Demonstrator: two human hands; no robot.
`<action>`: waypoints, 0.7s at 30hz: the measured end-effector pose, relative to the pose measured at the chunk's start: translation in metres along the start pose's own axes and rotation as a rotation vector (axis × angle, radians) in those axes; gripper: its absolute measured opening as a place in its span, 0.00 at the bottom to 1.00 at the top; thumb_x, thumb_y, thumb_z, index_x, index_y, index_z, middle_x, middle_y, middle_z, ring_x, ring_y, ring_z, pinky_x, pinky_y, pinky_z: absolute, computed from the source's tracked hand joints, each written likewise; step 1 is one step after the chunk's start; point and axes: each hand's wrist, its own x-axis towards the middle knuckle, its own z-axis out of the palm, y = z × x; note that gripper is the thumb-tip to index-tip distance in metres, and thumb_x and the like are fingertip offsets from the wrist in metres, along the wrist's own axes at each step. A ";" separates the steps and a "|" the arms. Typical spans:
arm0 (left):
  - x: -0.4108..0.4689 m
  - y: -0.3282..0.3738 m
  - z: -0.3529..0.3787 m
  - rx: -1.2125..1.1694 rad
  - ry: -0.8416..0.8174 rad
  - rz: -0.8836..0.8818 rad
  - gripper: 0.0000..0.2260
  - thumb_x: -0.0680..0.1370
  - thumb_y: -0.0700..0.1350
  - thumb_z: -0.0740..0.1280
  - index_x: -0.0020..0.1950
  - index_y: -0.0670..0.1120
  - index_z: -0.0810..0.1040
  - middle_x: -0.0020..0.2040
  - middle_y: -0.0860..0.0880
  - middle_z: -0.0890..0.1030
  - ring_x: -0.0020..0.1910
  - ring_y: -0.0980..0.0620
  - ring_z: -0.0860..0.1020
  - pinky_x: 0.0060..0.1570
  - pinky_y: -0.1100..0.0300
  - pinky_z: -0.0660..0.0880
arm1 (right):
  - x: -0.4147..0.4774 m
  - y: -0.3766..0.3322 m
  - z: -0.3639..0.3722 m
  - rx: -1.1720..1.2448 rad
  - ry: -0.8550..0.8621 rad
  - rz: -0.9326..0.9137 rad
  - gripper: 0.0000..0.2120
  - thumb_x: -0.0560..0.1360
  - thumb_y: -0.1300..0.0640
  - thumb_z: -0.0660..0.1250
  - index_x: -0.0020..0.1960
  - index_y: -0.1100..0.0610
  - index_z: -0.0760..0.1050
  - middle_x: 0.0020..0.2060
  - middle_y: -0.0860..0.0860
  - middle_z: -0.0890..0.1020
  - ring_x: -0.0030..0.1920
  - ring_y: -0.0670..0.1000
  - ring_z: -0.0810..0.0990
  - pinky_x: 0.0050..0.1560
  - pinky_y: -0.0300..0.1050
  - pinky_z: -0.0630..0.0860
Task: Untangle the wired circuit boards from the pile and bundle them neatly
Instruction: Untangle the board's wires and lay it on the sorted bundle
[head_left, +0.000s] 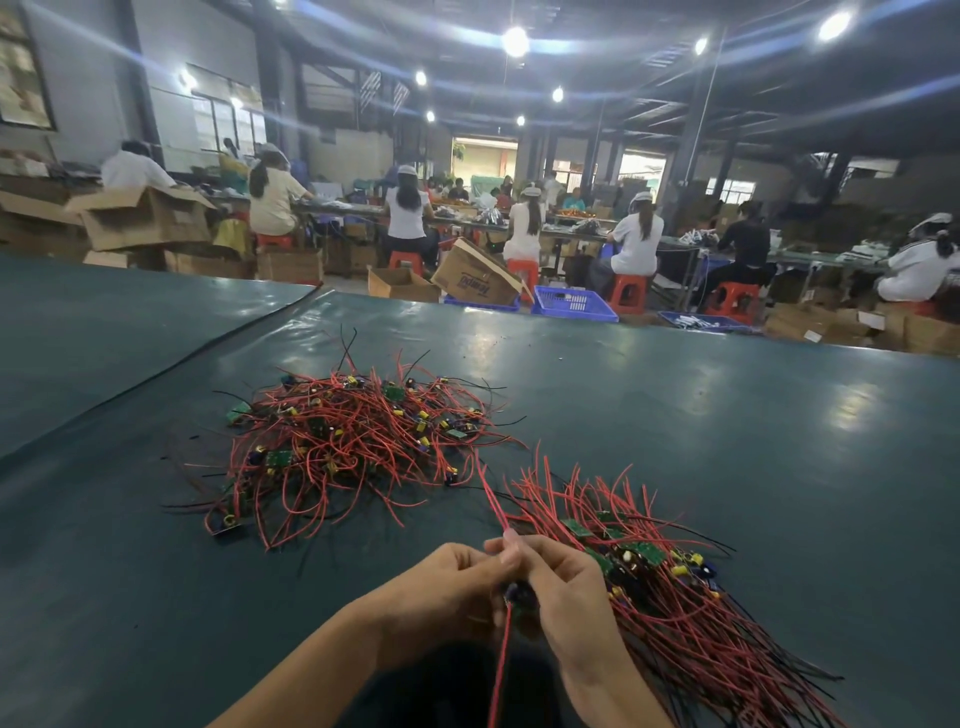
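A tangled pile of wired circuit boards (343, 441), small green boards with red and black wires, lies on the dark green table (675, 415) ahead and left of my hands. To the right lies a combed-out bundle of boards (670, 587) with wires running roughly parallel. Between them, near the table's front edge, my left hand (441, 597) and my right hand (561, 587) hold one wired board (517, 597) together. My right fingers pinch its red wire, which runs up to the left; another red wire hangs down between my wrists. The board itself is mostly hidden by my fingers.
Past the table's far edge stand blue plastic crates (574, 304), cardboard boxes (475, 275) and red stools (628, 293). Several people sit at long benches with their backs to me. A seam in the table cover (208, 348) runs diagonally at the left.
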 end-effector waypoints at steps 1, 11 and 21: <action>-0.001 0.001 -0.001 -0.004 0.002 0.006 0.18 0.71 0.62 0.69 0.31 0.48 0.80 0.31 0.52 0.79 0.31 0.58 0.77 0.36 0.66 0.73 | 0.000 0.000 -0.001 0.011 0.002 0.008 0.10 0.69 0.55 0.69 0.34 0.59 0.84 0.29 0.54 0.83 0.29 0.46 0.80 0.31 0.35 0.76; 0.004 -0.004 0.006 0.178 0.187 0.121 0.03 0.77 0.41 0.70 0.47 0.43 0.78 0.35 0.49 0.82 0.32 0.55 0.77 0.35 0.65 0.74 | 0.005 -0.001 -0.008 0.132 0.309 -0.059 0.12 0.77 0.60 0.67 0.37 0.58 0.84 0.26 0.53 0.78 0.20 0.44 0.67 0.18 0.36 0.64; 0.010 -0.005 0.006 0.124 0.381 0.271 0.20 0.70 0.60 0.68 0.44 0.44 0.86 0.39 0.43 0.85 0.34 0.53 0.81 0.34 0.65 0.73 | 0.006 0.007 -0.002 -0.067 0.276 -0.153 0.11 0.76 0.59 0.69 0.39 0.49 0.86 0.37 0.54 0.86 0.41 0.52 0.85 0.46 0.48 0.82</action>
